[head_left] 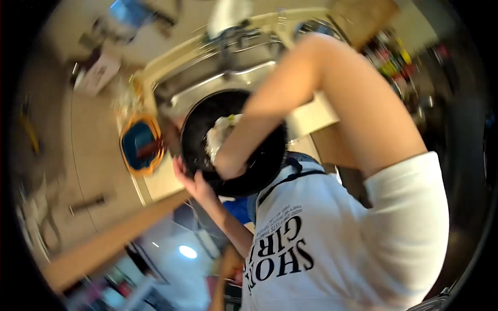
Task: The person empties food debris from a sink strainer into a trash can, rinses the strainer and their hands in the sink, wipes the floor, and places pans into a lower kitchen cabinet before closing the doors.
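A black frying pan [194, 124] is held tilted over the front of the sink, its dark inside facing me. My left hand [199, 187] grips the rim at the lower left. My right hand [228, 165] is down inside the pan, blurred, with its fingers hidden from view. Touching or very near it lies a white, crumpled mass [220, 133] with a small yellow-green bit; I cannot make out its kind. A brown handle [149, 149] sticks out to the left of the pan.
Behind the pan are a steel sink [244, 76] and a faucet [224, 49]. A teal tub with an orange rim [124, 142] stands on the left counter, partly under the handle. Coloured bottles [391, 54] crowd the back right. A cutting board [363, 15] leans at the back.
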### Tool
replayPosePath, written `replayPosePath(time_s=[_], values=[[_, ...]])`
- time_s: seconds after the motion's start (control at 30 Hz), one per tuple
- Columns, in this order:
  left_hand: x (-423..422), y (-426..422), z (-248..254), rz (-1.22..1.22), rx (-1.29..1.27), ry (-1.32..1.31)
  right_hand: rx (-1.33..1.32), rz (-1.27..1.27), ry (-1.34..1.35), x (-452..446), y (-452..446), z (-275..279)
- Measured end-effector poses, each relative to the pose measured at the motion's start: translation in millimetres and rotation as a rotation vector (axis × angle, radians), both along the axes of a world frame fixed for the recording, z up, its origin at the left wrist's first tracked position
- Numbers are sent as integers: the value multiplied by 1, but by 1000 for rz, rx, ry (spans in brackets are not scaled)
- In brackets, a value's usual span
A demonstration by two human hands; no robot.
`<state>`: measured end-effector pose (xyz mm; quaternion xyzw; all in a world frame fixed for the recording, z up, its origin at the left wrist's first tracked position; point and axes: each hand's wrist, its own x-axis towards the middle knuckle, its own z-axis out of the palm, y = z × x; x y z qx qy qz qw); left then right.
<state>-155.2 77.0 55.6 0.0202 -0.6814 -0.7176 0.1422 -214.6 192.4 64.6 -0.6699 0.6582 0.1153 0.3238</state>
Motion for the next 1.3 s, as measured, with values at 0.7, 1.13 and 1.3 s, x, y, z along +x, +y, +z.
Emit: replayPosePath(time_s=[0.7,1.13,1.3], values=[[9,25,69,-68,-1005,37,144,-867,-556,-54,41,108],[-26,40,63,-174,-925,-68,-11,-1099,-633,-55,81,121],[-28,42,61,-206,-723,-120,-663,-869,34,-42,88,99]])
